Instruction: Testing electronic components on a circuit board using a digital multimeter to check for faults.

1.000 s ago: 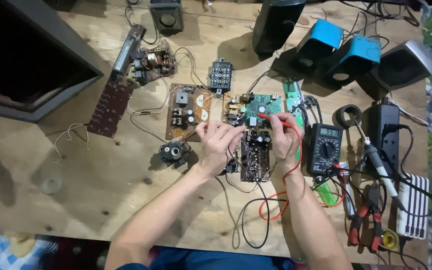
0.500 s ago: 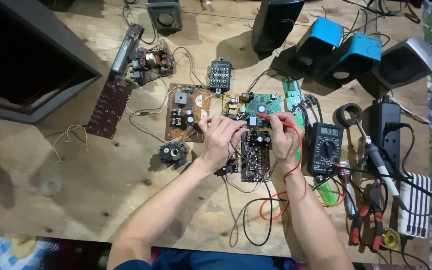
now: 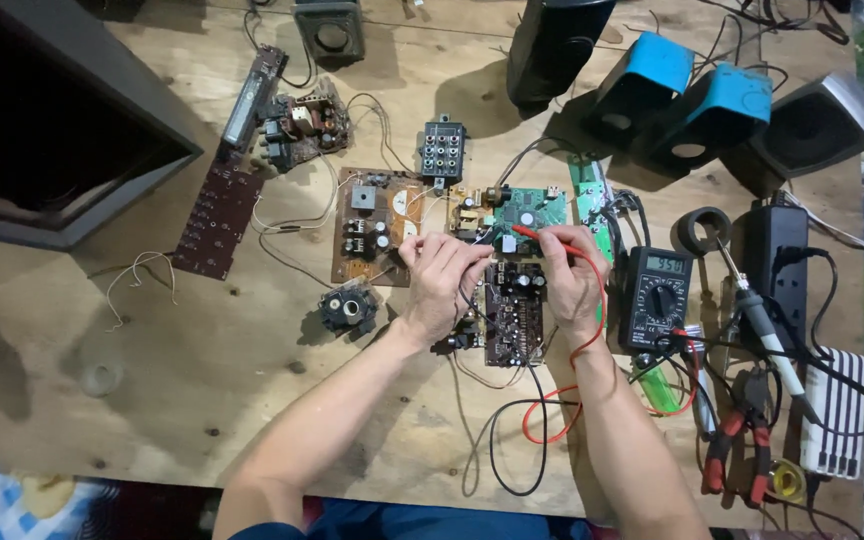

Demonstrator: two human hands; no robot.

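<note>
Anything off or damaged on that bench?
Nothing looks broken or spilled. Bare circuit boards lie loose on the wooden table, wires trailing between them. The right hand holds a red probe on the green board; the left hand is beside it. The multimeter display is lit.

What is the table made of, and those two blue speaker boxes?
The table looks like bare plywood: pale, matt, with grain and dark knots. The two blue speakers look like smooth plastic, evenly coloured with a slight sheen, though that is only a guess from the look.

Electronics repair workshop: plywood bench (image 3: pixel 202 400), bare circuit boards (image 3: pixel 377 225), multimeter (image 3: pixel 657 297), soldering iron (image 3: pixel 757 320), speakers (image 3: pixel 697 105).
</note>
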